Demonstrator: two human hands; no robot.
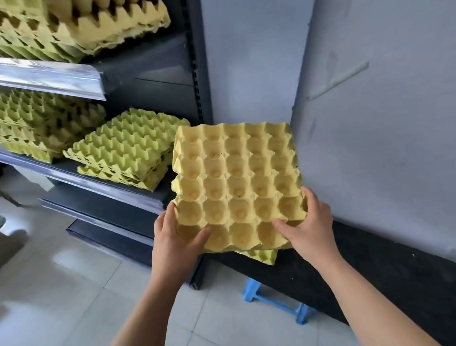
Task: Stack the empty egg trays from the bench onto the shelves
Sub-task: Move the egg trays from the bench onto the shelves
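Thumbs on top, your left hand (172, 241) and right hand (310, 229) grip two stacked egg trays (238, 183). Three more piles (128, 147) sit on two shelves (87, 182).

Yellow egg tray (237, 183) held cups up, both hands on its near edge. The left hand (176, 237) grips the near-left corner and the right hand (307, 228) the near-right, thumbs in the cups. Second tray edge (263, 256) shows just beneath. Dark shelves (92, 182) on the left carry tray stacks (126, 147). Blue stool (274, 298) on tiled floor (68, 292), near right.
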